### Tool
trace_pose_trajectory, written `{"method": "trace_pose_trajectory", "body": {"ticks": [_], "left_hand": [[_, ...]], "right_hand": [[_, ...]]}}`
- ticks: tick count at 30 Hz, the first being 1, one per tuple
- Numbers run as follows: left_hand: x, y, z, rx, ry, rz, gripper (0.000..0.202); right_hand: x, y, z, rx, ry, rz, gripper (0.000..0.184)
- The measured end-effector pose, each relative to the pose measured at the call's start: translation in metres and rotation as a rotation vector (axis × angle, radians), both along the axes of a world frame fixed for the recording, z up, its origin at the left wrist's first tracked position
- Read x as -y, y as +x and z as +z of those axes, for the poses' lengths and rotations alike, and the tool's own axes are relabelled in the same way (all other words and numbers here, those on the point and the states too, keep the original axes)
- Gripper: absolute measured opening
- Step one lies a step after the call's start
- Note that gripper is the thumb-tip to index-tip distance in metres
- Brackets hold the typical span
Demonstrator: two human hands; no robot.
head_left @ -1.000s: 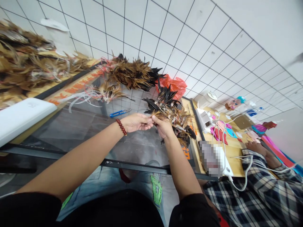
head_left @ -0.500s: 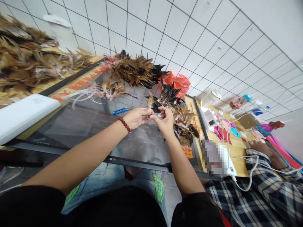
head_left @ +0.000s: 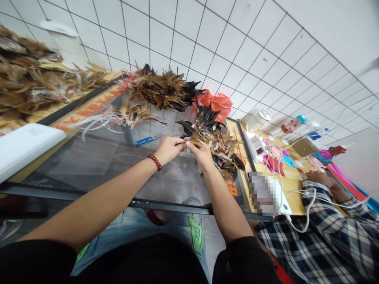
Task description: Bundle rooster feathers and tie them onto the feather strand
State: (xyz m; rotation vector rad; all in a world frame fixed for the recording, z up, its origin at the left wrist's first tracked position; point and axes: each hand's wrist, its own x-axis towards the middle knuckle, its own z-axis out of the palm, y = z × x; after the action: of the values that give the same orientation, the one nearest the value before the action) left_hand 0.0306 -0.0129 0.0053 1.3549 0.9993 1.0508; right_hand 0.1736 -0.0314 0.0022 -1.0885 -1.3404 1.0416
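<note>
Against the frame half a second ago: left hand [head_left: 169, 150] rolled, back now uppermost; right hand [head_left: 204, 154] now with fingers down at the edge of the feather pile [head_left: 226, 144], no longer raised; pale tuft above the fingertips now out of sight. Both hands closed at the tips, nearly meeting, apparently pinched on brown feathers [head_left: 194, 137] at the pile's left edge; exact hold hidden by fingers.

Surface: dark-framed table [head_left: 171, 183] with smooth, grey, reflective top. Behind: white tiled wall [head_left: 177, 23], dark joints. At right: another person's checked sleeve [head_left: 321, 203], near white cables [head_left: 309, 213].

Materials: glossy black and ragged brown plumes in the pile; long, bushy feather bundle [head_left: 166, 88] near the wall; limp white strips [head_left: 100, 119]; crumpled, translucent red plastic bag [head_left: 221, 104]; slim blue snips [head_left: 145, 140], left of both hands.
</note>
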Motion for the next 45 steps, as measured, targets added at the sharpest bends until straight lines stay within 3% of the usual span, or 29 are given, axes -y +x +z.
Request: {"method": "trace_pose_trajectory", "body": {"ticks": [6,8,11,13,15,18,22,24,29,32,38,42,45], "left_hand": [[-0.002,-0.002,-0.003,-0.092,-0.009,-0.108,0.014],[-0.004,-0.002,-0.001,-0.024,-0.042,-0.014,0.012],[-0.007,-0.004,0.002,0.171,-0.118,0.176,0.010],[-0.009,-0.006,0.004,0.290,-0.158,0.243,0.012],[-0.009,-0.007,0.005,0.365,-0.179,0.276,0.014],[-0.010,-0.007,0.004,0.414,-0.194,0.317,0.013],[-0.011,-0.008,0.003,0.427,-0.222,0.357,0.011],[-0.011,-0.009,0.003,0.432,-0.227,0.373,0.011],[-0.012,-0.010,0.006,0.443,-0.228,0.352,0.010],[-0.011,-0.009,0.006,0.435,-0.226,0.318,0.011],[-0.001,-0.007,0.010,0.420,-0.352,0.086,0.013],[0.003,-0.007,0.011,0.394,-0.491,-0.074,0.014],[0.004,-0.007,0.010,0.346,-0.507,-0.156,0.017]], "right_hand": [[-0.001,0.000,0.000,0.011,0.081,-0.028,0.025],[-0.005,0.008,0.003,-0.038,0.090,-0.116,0.026],[-0.007,0.029,0.013,0.014,0.140,-0.363,0.028],[-0.004,0.046,0.023,0.282,0.175,-0.494,0.026],[0.003,0.056,0.030,0.671,0.168,-0.525,0.020],[0.012,0.054,0.034,1.111,0.063,-0.436,0.020],[0.015,0.034,0.026,1.401,-0.009,-0.349,0.023],[0.013,0.028,0.022,1.283,0.020,-0.287,0.020],[0.005,0.027,0.022,0.346,-0.042,-0.161,0.023],[0.004,0.028,0.024,0.070,-0.116,-0.060,0.024],[0.004,0.018,0.020,-0.092,-0.117,-0.097,0.025],[0.004,0.008,0.013,-0.028,-0.052,-0.085,0.022],[0.003,0.004,0.007,0.084,0.009,-0.113,0.020]]}}
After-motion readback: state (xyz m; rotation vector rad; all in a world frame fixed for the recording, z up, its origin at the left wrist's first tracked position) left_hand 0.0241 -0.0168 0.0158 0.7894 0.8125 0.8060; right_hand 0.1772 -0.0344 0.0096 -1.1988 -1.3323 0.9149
